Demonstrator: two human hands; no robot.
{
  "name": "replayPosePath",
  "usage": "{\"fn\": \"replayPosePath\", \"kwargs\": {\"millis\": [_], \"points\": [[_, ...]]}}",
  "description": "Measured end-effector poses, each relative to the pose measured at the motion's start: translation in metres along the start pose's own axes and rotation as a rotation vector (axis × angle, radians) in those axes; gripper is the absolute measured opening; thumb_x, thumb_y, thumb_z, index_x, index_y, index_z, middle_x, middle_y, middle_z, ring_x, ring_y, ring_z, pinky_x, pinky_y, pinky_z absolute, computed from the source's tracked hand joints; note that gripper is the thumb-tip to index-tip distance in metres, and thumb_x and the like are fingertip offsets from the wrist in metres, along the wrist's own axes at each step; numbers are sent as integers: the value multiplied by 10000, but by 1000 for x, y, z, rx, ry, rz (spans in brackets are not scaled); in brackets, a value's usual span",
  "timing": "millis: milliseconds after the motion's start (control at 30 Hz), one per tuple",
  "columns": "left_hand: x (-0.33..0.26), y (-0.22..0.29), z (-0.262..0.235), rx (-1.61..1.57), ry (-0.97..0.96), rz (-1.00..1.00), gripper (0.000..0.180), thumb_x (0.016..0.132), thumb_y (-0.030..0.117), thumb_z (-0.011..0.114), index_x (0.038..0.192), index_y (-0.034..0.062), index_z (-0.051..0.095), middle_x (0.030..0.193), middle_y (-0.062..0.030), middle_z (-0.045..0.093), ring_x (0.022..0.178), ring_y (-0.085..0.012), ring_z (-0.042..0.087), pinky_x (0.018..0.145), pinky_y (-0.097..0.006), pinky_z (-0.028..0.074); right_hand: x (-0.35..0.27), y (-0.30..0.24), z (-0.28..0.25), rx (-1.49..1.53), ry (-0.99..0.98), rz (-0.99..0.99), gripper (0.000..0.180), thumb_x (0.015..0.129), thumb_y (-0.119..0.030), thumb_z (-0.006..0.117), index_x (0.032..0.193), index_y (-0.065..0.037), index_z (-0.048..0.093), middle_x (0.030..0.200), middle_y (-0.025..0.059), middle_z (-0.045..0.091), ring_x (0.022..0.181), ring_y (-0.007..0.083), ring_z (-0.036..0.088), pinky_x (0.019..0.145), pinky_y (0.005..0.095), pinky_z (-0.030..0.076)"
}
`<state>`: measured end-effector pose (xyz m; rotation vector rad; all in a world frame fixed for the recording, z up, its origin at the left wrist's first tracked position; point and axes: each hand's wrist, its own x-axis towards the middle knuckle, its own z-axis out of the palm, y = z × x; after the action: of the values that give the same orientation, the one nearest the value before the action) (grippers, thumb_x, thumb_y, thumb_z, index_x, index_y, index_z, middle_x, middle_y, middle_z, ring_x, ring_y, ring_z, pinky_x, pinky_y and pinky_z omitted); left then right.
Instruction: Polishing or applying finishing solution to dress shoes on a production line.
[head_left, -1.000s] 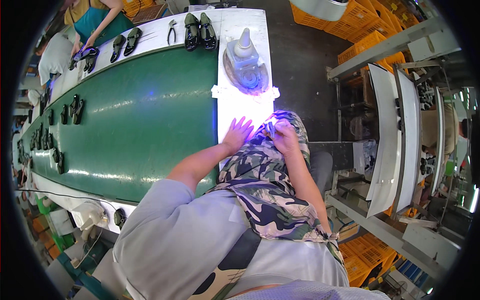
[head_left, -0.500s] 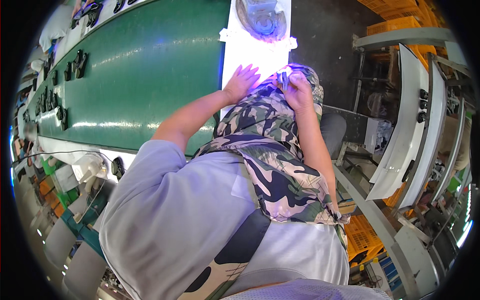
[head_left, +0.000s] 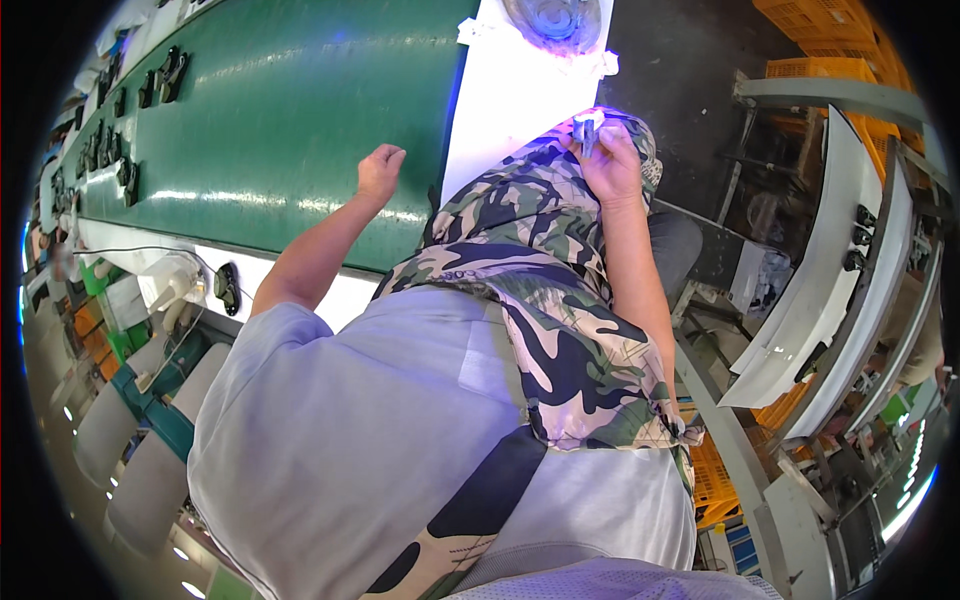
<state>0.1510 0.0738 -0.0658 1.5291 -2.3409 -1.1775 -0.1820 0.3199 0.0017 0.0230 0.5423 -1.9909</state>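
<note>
My left hand (head_left: 380,172) is raised over the green belt (head_left: 290,130), its fingers curled in with nothing visible in them. Above the camouflage apron (head_left: 520,185), my right hand (head_left: 613,165) pinches a small dark grey-blue piece (head_left: 587,137) between thumb and fingers. A white bit shows at the piece's top end; its exact kind is too small to make out. Beyond the apron lies a brightly lit white board (head_left: 505,105), with a round dish-like thing (head_left: 555,22) under violet light at its far end.
Several black shoe-like items stand along the belt's far left side, including a pair (head_left: 172,75). One more black item (head_left: 228,288) lies on the white ledge at left. On my right are a metal rack (head_left: 830,90), a curved white panel (head_left: 815,260) and orange crates (head_left: 835,25).
My left hand has left the white board, moved left over the green belt and curled its fingers. The right hand keeps hold of the small piece. The view has shifted slightly.
</note>
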Motion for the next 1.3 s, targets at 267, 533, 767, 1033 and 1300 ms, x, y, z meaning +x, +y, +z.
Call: {"fn": "replayPosePath", "kwargs": {"millis": [267, 533, 767, 1033, 1300], "points": [[-52, 12, 34, -60, -290, -36, 250, 908, 274, 644, 952, 37, 706, 816, -172, 695, 737, -281, 680, 696, -363, 523, 1, -2, 10, 14, -10, 33, 227, 886, -24, 568, 1113, -29, 573, 1073, 200, 666, 1065, 421, 630, 946, 601, 486], [-50, 32, 41, -44, -381, -20, 283, 887, 304, 678, 950, 31, 715, 830, -163, 705, 765, -276, 686, 708, -374, 518, 2, -1, 2, 17, -1, 34, 194, 881, -26, 568, 1074, -42, 576, 1075, 193, 666, 1057, 398, 636, 955, 617, 469], [-30, 45, 77, -297, -465, 26, 188, 919, 190, 650, 959, 18, 715, 841, -108, 720, 745, -157, 652, 704, -311, 524, 3, -3, 7, -88, -28, 32, 332, 895, -121, 598, 1200, 8, 573, 1139, 181, 648, 1088, 361, 625, 968, 537, 488], [21, 113, 113, -134, -468, 153, 276, 827, 280, 721, 964, 41, 732, 857, -119, 728, 793, -201, 693, 751, -324, 536, 3, 0, 4, 15, 25, 28, 372, 877, -12, 541, 1240, -54, 473, 1098, 226, 641, 1044, 433, 636, 949, 625, 477], [61, 162, 107, -301, -789, -288, 253, 882, 229, 691, 776, -1, 676, 636, -102, 659, 422, -174, 586, 379, -314, 460, 0, -1, 6, 16, 66, -8, 366, 887, 1, 561, 1239, -46, 476, 987, 147, 657, 961, 349, 667, 921, 618, 497]]}}
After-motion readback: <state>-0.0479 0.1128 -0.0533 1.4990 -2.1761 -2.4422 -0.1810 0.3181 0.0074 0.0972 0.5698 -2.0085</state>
